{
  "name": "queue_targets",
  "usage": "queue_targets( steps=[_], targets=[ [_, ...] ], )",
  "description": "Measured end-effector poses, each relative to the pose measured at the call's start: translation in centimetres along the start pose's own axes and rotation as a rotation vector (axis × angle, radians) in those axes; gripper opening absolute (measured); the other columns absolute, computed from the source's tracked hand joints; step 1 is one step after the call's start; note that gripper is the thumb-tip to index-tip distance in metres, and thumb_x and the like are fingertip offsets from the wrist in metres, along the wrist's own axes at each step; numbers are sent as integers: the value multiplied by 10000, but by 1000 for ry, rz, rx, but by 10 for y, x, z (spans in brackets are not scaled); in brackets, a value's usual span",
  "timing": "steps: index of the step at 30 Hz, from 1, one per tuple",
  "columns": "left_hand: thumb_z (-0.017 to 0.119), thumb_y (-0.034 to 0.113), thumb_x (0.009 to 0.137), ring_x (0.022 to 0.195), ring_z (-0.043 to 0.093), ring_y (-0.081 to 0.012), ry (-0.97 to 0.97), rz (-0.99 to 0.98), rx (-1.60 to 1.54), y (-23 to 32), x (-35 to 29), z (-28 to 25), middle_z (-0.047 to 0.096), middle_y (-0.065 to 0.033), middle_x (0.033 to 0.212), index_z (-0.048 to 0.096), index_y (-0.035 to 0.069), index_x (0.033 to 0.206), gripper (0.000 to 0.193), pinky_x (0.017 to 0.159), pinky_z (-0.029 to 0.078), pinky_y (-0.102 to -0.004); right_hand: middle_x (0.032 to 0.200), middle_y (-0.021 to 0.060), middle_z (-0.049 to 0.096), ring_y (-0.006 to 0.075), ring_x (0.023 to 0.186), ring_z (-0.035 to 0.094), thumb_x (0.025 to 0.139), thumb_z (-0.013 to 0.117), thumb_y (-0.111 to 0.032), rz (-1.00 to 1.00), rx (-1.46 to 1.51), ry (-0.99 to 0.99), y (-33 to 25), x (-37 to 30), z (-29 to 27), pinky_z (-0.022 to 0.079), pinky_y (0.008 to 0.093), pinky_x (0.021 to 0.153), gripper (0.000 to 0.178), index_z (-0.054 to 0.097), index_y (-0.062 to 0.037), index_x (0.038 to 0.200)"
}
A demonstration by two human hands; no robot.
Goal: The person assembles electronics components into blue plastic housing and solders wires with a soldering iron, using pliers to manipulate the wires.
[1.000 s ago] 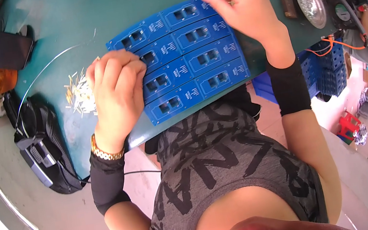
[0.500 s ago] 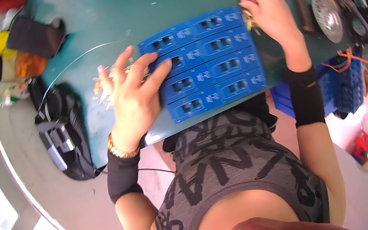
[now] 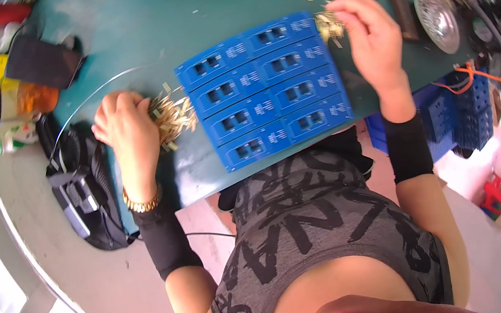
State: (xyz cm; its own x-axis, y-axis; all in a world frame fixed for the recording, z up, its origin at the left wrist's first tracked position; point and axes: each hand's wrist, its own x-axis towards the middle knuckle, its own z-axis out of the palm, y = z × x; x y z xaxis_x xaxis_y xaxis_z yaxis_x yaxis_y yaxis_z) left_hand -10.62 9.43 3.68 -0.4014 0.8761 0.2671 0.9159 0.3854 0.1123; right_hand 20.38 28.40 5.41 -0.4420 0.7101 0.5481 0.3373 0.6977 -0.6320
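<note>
A blue panel (image 3: pixel 266 88) of several small rectangular units lies flat on the green table (image 3: pixel 194 8), close to its near edge. My left hand (image 3: pixel 126 124) rests to the left of the panel, its fingers curled into a heap of small brass-coloured metal pieces (image 3: pixel 173 117). My right hand (image 3: pixel 369 36) hovers at the panel's far right corner, fingers pinched over a second small heap of the same pieces (image 3: pixel 328 25). Both forearms wear black sleeves, and a gold bracelet circles the left wrist.
A dark phone or wallet (image 3: pixel 45 61) and yellow and orange items (image 3: pixel 18 98) lie at the table's left end. A black bag (image 3: pixel 81 183) sits on the floor beside it. A round metal dish (image 3: pixel 434 9), a dark bar, cables and blue crates (image 3: pixel 460 113) crowd the right.
My left hand slid off the blue panel to the heap of pieces on its left. My right hand moved from above the panel to the heap at its far right corner.
</note>
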Motion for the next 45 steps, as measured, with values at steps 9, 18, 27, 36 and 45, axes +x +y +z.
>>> queue_targets(
  steps=[9, 18, 27, 36, 45],
  targets=[
    [608, 7, 924, 858, 603, -209, 177, -145, -638, -1, 0, 12, 623, -89, 902, 580, 7, 1058, 136, 813, 477, -302, 810, 83, 701, 191, 733, 676, 824, 713, 6, 168, 293, -156, -17, -26, 12, 531, 284, 672, 77, 708, -26, 894],
    [685, -8, 873, 871, 635, -136, 224, -61, -731, 7, 2, 3, 679, -56, 900, 682, 11, 965, 94, 832, 479, -246, 878, 33, 648, 204, 852, 572, 793, 726, -20, 64, 102, -255, -21, -24, 20, 469, 311, 767, 69, 702, -41, 855],
    [702, -6, 872, 812, 649, -101, 151, -128, -781, 7, -3, 8, 702, -41, 881, 684, 18, 993, 125, 770, 507, -231, 810, 11, 595, 226, 853, 526, 768, 738, -58, -118, -84, -211, -21, -22, 22, 417, 332, 796, 74, 706, -94, 824],
    [629, -28, 926, 824, 673, -111, 69, -193, -1163, 39, -8, 0, 720, -90, 959, 662, -21, 962, 49, 790, 532, -236, 818, -47, 563, 194, 903, 527, 743, 775, -166, -191, -126, -186, -16, -24, 25, 350, 373, 869, 82, 709, -172, 790],
    [740, 46, 814, 1031, 598, -246, -50, 129, -856, 77, 5, -1, 672, -83, 1073, 705, 38, 893, 87, 905, 472, -346, 822, 1, 574, 229, 844, 555, 738, 729, -36, -229, -79, -283, -16, -23, 16, 409, 359, 824, 146, 725, -118, 859]
  ],
)
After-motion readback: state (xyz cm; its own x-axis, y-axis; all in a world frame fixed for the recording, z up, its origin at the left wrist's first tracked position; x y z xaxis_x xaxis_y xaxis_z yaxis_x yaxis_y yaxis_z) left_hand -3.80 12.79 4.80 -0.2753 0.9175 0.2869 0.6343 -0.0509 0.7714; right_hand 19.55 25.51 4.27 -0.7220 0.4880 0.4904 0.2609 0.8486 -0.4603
